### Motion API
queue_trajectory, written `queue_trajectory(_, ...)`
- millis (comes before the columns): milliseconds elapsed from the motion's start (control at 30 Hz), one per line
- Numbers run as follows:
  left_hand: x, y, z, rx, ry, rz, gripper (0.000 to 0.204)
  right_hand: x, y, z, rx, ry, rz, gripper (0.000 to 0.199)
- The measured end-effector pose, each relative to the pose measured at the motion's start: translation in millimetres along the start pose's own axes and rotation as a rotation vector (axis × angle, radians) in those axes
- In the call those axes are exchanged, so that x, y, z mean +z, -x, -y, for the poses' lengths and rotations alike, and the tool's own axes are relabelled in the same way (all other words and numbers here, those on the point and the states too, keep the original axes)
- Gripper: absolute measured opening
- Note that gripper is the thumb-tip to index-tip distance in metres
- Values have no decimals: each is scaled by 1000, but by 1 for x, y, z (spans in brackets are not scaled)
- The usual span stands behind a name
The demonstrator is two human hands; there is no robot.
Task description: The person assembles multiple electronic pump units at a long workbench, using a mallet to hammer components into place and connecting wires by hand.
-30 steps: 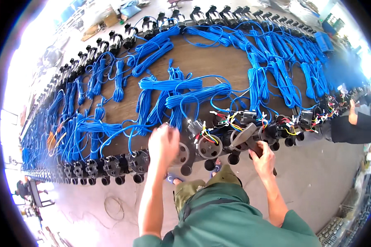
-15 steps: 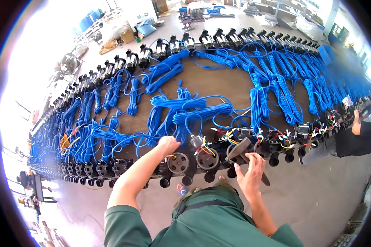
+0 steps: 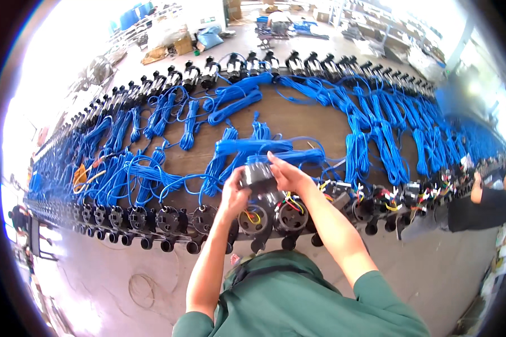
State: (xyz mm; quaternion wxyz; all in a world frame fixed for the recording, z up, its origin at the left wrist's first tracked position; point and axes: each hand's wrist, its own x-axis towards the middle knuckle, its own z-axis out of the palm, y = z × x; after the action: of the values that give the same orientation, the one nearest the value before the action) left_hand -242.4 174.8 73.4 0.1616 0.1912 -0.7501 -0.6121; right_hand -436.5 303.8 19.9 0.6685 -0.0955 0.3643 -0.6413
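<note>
Both hands meet just above the picture's centre, over the near edge of a long brown wooden worktop [image 3: 298, 121]. The left hand [image 3: 234, 194] and the right hand [image 3: 285, 175] together hold a small dark, boxy component [image 3: 258, 175], lifted clear of the row below it. The left grip is wrapped round the component's lower left side, fingers curled closed on it; the right grip pinches its upper right edge, thumb and fingers closed on it as well.

Directly below, at six o'clock from the component, two round black pump housings with open faces [image 3: 272, 219] sit on the worktop's edge, red and yellow wires showing inside them. A row of similar black pump bodies [image 3: 146, 220] runs off towards eight o'clock, and more, with coloured wires, continue towards three o'clock.

Bundles of coiled blue cable [image 3: 247, 149] lie just behind the hands at twelve o'clock, and many more cover the worktop. Another row of black pumps [image 3: 253, 62] lines the far edge.

At three o'clock, another person's arm in a black sleeve [image 3: 478, 208] rests at the worktop's edge.
</note>
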Motion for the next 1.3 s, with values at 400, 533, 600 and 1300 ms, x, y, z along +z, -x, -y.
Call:
queue_trajectory(400,9,27,-20,349,237,-178,91,90,8,49,-480,362,-100,29)
queue_trajectory(533,24,34,-17,385,340,-169,85,95,5,55,-479,664,-101,38)
queue_trajectory(600,21,39,-20,378,424,-187,78,124,31,46,-490,562,-130,44)
queue_trajectory(1300,-17,46,41,-297,662,191,34,58,21,23,85,412,-152,38)
